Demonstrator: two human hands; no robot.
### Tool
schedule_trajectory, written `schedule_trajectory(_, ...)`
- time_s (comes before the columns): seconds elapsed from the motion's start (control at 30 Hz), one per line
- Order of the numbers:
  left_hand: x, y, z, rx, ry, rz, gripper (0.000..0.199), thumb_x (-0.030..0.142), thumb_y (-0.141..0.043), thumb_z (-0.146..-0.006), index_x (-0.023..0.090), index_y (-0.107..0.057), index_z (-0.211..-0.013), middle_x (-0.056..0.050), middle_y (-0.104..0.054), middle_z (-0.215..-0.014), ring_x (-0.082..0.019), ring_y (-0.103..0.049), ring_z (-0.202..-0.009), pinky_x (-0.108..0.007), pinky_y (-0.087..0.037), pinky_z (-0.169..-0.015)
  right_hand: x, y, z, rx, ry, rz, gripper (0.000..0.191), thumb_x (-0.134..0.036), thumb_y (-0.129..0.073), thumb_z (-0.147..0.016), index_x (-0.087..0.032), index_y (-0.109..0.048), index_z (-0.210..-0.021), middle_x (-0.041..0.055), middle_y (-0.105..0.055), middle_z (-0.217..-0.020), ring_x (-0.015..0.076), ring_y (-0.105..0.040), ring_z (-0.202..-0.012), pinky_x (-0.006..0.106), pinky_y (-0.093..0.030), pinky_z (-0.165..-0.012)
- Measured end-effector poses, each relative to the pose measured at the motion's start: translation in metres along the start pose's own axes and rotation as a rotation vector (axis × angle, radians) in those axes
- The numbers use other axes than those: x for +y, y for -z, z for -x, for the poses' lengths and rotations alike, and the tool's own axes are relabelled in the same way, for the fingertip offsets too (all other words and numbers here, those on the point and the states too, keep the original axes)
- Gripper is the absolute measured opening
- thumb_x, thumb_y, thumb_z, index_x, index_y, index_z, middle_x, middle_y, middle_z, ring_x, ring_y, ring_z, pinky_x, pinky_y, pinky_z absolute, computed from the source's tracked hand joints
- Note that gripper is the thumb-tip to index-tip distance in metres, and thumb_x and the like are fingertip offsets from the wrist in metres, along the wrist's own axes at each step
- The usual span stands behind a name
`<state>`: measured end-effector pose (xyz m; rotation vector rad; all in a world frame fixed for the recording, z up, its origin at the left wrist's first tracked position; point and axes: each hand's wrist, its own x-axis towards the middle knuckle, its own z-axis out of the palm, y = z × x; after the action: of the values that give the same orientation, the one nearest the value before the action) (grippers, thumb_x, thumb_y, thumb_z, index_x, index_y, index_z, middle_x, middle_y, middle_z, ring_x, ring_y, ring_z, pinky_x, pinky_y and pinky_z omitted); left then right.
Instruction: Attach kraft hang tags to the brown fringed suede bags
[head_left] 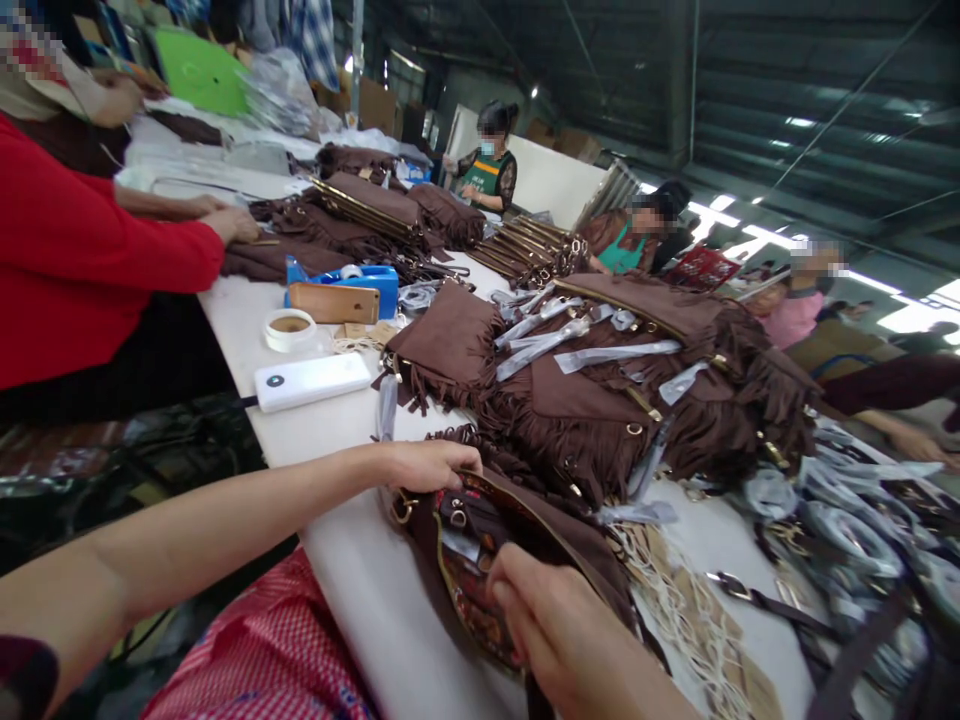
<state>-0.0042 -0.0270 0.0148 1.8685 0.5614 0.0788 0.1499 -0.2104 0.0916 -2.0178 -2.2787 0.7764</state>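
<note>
A brown handbag (592, 540) lies at the table's near edge with its zipped mouth wide apart. Patterned lining and a dark inner piece with a metal ring (457, 517) show inside. My left hand (431, 465) is closed on the bag's upper left rim, near a gold ring on its corner. Over the opening, my right hand (547, 620) has its fingers curled against the lining; whatever they pinch is hidden. Just beyond the bag is a heap of brown fringed bags (585, 400) with plastic-wrapped hardware.
Left of the heap are a white power bank (313, 382), a tape roll (289, 329), a phone (334, 303) and a blue tape dispenser (379, 288). Corded tags (682, 590) and wrapped straps (847, 530) lie right. A person in a red sleeve (150, 240) works at left.
</note>
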Motion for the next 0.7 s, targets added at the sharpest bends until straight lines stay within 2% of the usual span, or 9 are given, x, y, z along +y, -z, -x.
schedule_trajectory(0.1, -0.001, -0.001, 0.000, 0.024, 0.003, 0.050, 0.032, 0.005, -0.047, -0.068, 0.019, -0.055, -0.095, 0.004, -0.057, -0.087, -0.015, -0.054, -0.085, -0.024, -0.045, -0.076, 0.002, -0.001, -0.040, 0.036, -0.089, 0.025, 0.025, -0.013, -0.038, -0.099, -0.020, -0.058, -0.086, 0.0042, -0.071, -0.078, 0.0167, -0.061, -0.066, 0.026, -0.030, -0.057)
schedule_trajectory(0.17, -0.003, -0.002, 0.000, 0.039, 0.008, 0.081, 0.033, 0.005, -0.048, -0.066, 0.019, -0.055, -0.095, 0.004, -0.056, -0.086, -0.015, -0.053, -0.085, -0.025, -0.045, -0.076, 0.002, -0.006, -0.052, 0.029, -0.095, 0.031, 0.024, -0.011, -0.038, -0.100, -0.019, -0.058, -0.088, 0.0055, -0.072, -0.080, 0.0179, -0.063, -0.068, 0.027, -0.029, -0.059)
schedule_trajectory(0.3, -0.003, -0.002, 0.003, 0.032, -0.016, 0.174, 0.041, 0.004, -0.048, -0.065, 0.020, -0.053, -0.102, 0.003, -0.056, -0.086, -0.016, -0.055, -0.081, -0.026, -0.047, -0.072, 0.000, -0.013, -0.050, 0.021, -0.176, 0.082, 0.027, -0.011, -0.035, -0.102, -0.018, -0.058, -0.090, 0.0097, -0.074, -0.082, 0.0228, -0.068, -0.075, 0.029, -0.027, -0.057)
schedule_trajectory(0.4, 0.000, 0.001, 0.010, 0.025, -0.083, 0.242, 0.045, 0.003, -0.047, -0.066, 0.022, -0.051, -0.107, 0.001, -0.060, -0.099, -0.016, -0.057, -0.090, -0.028, -0.049, -0.080, -0.003, -0.012, -0.047, 0.006, -0.199, 0.099, 0.027, -0.012, -0.036, -0.102, -0.018, -0.059, -0.089, 0.0107, -0.075, -0.082, 0.0250, -0.071, -0.076, 0.030, -0.024, -0.056)
schedule_trajectory(0.53, 0.000, 0.006, 0.015, -0.037, -0.247, 0.270, 0.022, 0.000, -0.044, -0.063, 0.017, -0.054, -0.073, -0.003, -0.061, -0.122, -0.019, -0.055, -0.114, -0.033, -0.042, -0.100, -0.007, -0.012, -0.050, -0.015, -0.200, 0.107, 0.026, -0.012, -0.038, -0.102, -0.018, -0.060, -0.091, 0.0109, -0.076, -0.082, 0.0264, -0.072, -0.077, 0.030, -0.023, -0.055)
schedule_trajectory(0.6, -0.002, 0.007, 0.015, -0.080, -0.317, 0.241, 0.019, -0.001, -0.042, -0.061, 0.015, -0.052, -0.060, -0.003, -0.062, -0.124, -0.020, -0.057, -0.112, -0.034, -0.041, -0.101, -0.009, -0.013, -0.051, -0.017, -0.204, 0.115, 0.025, -0.012, -0.038, -0.102, -0.017, -0.061, -0.093, 0.0118, -0.076, -0.083, 0.0270, -0.073, -0.078, 0.031, -0.023, -0.055)
schedule_trajectory(0.7, -0.004, 0.003, 0.016, -0.060, -0.328, 0.092, 0.024, 0.000, -0.043, -0.063, 0.015, -0.060, -0.058, -0.003, -0.065, -0.112, -0.018, -0.060, -0.099, -0.032, -0.046, -0.095, -0.010, -0.016, -0.051, 0.005, -0.191, 0.116, 0.026, -0.010, -0.038, -0.102, -0.016, -0.062, -0.093, 0.0123, -0.076, -0.083, 0.0273, -0.073, -0.080, 0.031, -0.024, -0.056)
